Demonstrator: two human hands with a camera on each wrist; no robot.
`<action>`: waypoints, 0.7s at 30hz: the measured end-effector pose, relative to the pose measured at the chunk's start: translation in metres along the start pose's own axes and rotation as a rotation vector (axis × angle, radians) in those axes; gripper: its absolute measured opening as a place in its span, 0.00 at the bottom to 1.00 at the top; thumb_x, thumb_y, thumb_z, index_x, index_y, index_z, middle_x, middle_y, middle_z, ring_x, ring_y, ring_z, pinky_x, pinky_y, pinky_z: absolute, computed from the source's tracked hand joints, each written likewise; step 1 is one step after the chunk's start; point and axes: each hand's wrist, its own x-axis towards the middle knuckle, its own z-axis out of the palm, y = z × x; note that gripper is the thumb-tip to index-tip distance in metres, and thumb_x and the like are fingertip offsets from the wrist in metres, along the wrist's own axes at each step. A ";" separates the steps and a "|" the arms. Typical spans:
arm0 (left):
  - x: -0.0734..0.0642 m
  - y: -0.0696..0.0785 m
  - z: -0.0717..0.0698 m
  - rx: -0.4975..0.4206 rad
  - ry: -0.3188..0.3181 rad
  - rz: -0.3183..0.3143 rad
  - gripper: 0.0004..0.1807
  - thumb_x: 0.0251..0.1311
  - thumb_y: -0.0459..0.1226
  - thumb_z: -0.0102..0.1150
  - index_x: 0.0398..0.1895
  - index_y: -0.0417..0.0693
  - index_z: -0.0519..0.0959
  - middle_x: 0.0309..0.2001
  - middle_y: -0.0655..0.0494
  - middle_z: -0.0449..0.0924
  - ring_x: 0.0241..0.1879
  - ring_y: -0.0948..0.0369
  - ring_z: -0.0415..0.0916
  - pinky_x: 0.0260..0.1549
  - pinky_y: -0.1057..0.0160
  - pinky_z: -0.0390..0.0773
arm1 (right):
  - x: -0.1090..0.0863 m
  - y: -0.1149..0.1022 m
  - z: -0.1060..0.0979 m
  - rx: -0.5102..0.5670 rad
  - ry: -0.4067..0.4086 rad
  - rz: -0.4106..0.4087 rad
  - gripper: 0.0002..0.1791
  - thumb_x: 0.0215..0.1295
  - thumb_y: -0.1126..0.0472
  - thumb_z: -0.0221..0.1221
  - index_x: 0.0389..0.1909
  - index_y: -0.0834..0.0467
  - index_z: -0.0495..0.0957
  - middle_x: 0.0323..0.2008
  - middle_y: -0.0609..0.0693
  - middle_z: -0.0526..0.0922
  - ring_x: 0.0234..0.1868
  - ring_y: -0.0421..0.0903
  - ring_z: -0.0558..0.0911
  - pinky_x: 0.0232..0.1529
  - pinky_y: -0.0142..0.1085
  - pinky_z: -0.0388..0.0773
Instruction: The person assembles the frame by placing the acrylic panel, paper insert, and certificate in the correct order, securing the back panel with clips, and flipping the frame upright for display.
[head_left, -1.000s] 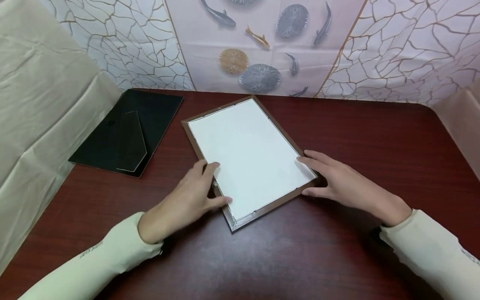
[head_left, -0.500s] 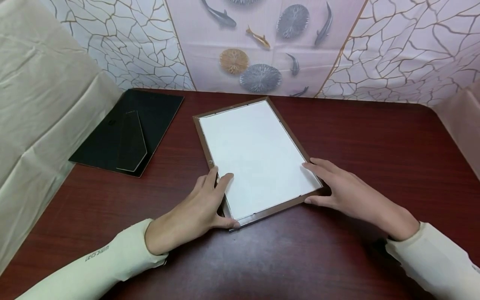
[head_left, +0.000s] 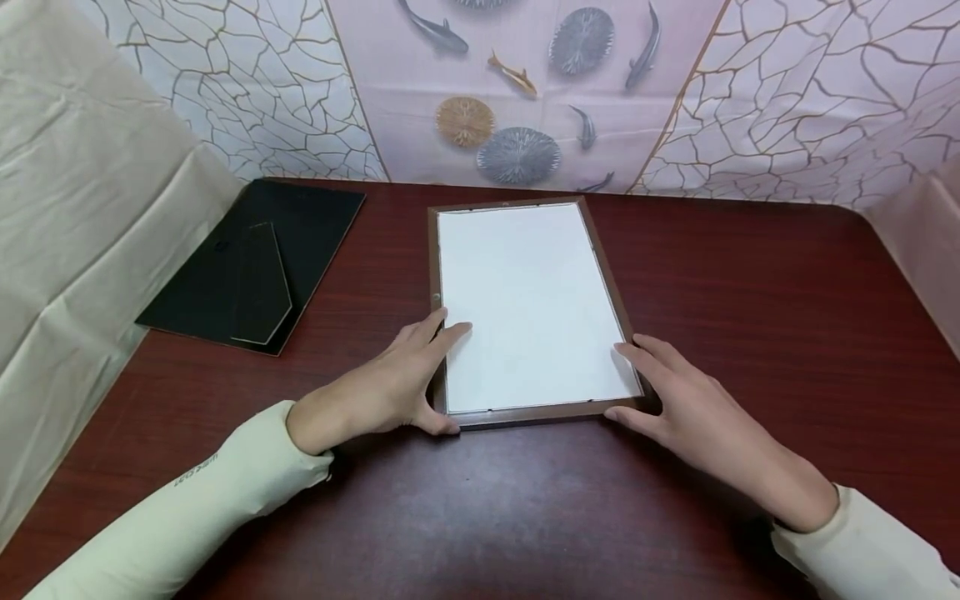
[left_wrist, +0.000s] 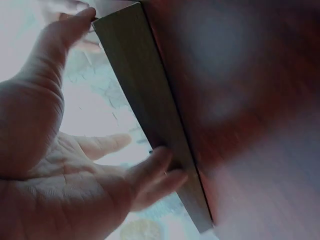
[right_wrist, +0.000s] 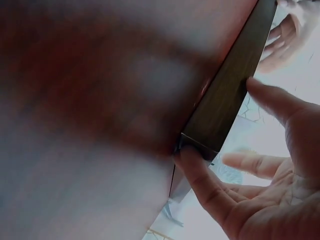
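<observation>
A picture frame (head_left: 611, 292) with a brown border lies back side up on the table, a white sheet (head_left: 525, 300) filling its middle. My left hand (head_left: 390, 379) holds its near left corner, thumb at the front edge and fingers along the left side. At the near right corner, my right hand (head_left: 693, 417) grips the frame, its thumb on the front edge and its index finger over the white sheet. The left wrist view shows fingers against the frame's side (left_wrist: 145, 90). In the right wrist view a fingertip touches the frame's corner (right_wrist: 200, 145).
A black backing board (head_left: 315, 225) with a folded stand flap (head_left: 258, 292) lies at the left of the dark red wooden table (head_left: 787, 292). Behind the table hangs a patterned cloth (head_left: 517, 108) with fish, and a pale cloth (head_left: 97, 192) covers the left side.
The frame has turned clockwise and shifted right, so its front edge now runs nearly level. Both hands moved with it; the left hand slid toward the near left corner. The black board stayed put.
</observation>
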 end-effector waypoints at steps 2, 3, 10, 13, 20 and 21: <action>0.003 -0.004 -0.003 -0.005 -0.014 0.008 0.64 0.45 0.41 0.86 0.84 0.47 0.53 0.85 0.37 0.41 0.82 0.38 0.47 0.71 0.38 0.69 | -0.001 -0.002 0.002 0.004 0.015 0.005 0.39 0.62 0.55 0.75 0.71 0.63 0.72 0.70 0.70 0.70 0.59 0.69 0.82 0.52 0.63 0.82; 0.005 -0.007 -0.005 -0.010 -0.017 0.018 0.64 0.46 0.40 0.85 0.84 0.45 0.53 0.85 0.37 0.40 0.82 0.38 0.47 0.72 0.39 0.68 | -0.002 -0.003 0.003 0.006 0.022 0.006 0.39 0.62 0.56 0.75 0.71 0.64 0.72 0.70 0.71 0.71 0.60 0.70 0.82 0.52 0.63 0.82; 0.010 -0.020 -0.011 -0.039 -0.037 0.061 0.65 0.50 0.35 0.81 0.84 0.34 0.45 0.85 0.37 0.35 0.82 0.43 0.52 0.74 0.46 0.67 | -0.006 -0.013 0.007 0.012 0.052 0.041 0.37 0.63 0.59 0.74 0.70 0.65 0.73 0.69 0.72 0.71 0.57 0.71 0.83 0.49 0.64 0.82; 0.011 -0.022 -0.013 -0.029 -0.034 0.066 0.65 0.50 0.35 0.81 0.83 0.30 0.45 0.85 0.36 0.35 0.82 0.42 0.50 0.75 0.46 0.65 | -0.009 -0.017 0.009 0.010 0.055 0.065 0.36 0.63 0.59 0.73 0.70 0.66 0.73 0.69 0.72 0.71 0.55 0.71 0.84 0.47 0.63 0.83; 0.017 -0.029 -0.017 -0.037 -0.058 0.065 0.63 0.50 0.33 0.79 0.82 0.30 0.45 0.86 0.39 0.34 0.82 0.44 0.51 0.75 0.46 0.66 | -0.015 -0.024 0.013 0.005 0.057 0.078 0.34 0.64 0.60 0.72 0.68 0.69 0.73 0.70 0.73 0.70 0.56 0.71 0.84 0.47 0.63 0.83; 0.017 -0.030 -0.017 -0.041 -0.063 0.063 0.63 0.50 0.33 0.79 0.83 0.30 0.45 0.86 0.39 0.34 0.82 0.44 0.51 0.75 0.46 0.66 | -0.015 -0.024 0.013 0.003 0.058 0.078 0.34 0.64 0.61 0.73 0.67 0.69 0.74 0.70 0.73 0.70 0.56 0.71 0.83 0.47 0.63 0.83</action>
